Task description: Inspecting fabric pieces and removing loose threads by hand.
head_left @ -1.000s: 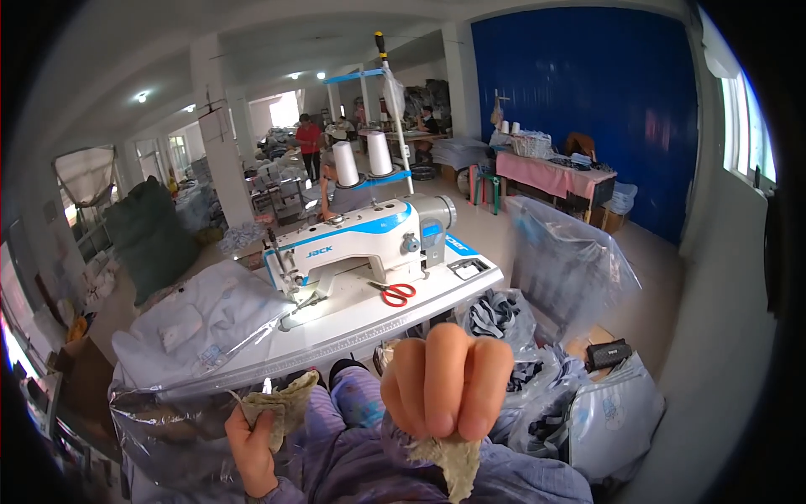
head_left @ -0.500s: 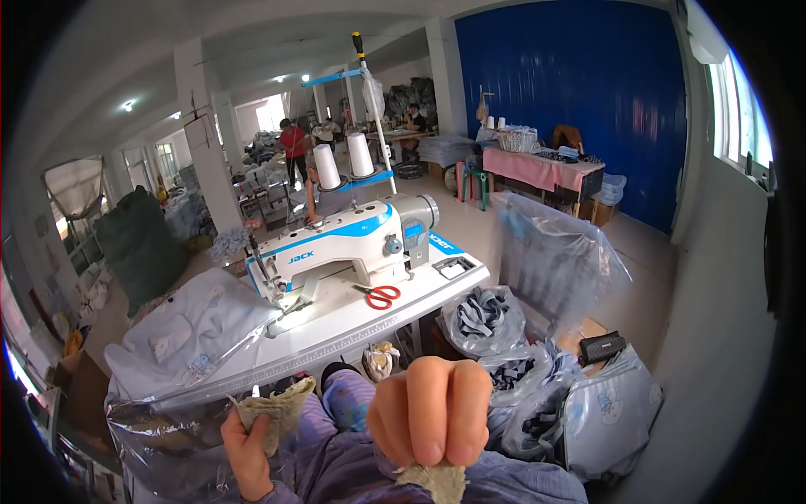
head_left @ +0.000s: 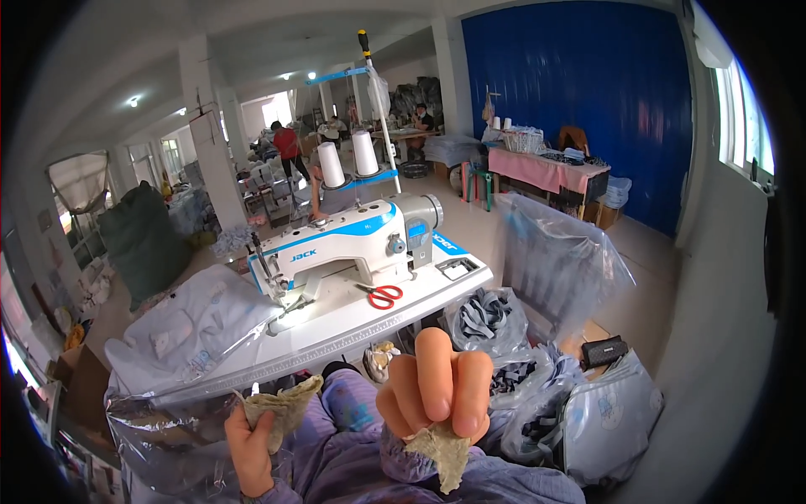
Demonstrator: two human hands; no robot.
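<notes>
My left hand (head_left: 248,449) grips one end of a crumpled greyish-tan fabric piece (head_left: 281,403) near the lower left. My right hand (head_left: 435,388) is raised close to the camera, fingers closed on another tan scrap of fabric (head_left: 443,455) that hangs below the fist. Whether the two scraps are one piece is hidden by my purple sleeves. Both hands are held above my lap, in front of a white and blue sewing machine (head_left: 336,248) on a white table (head_left: 437,290). Red-handled scissors (head_left: 382,295) lie on the table beside the machine.
Clear plastic bags of white fabric (head_left: 180,328) cover the table's left side. Bags of grey fabric pieces (head_left: 487,315) and a large clear bag (head_left: 554,252) stand on the floor at right. Two thread cones (head_left: 348,160) stand behind the machine. A person in red (head_left: 288,147) stands far back.
The view has shifted slightly, so the machine sits a little lower and to the right. My right fist moved slightly right and stays closed on the scrap; the left hand holds its fabric as before.
</notes>
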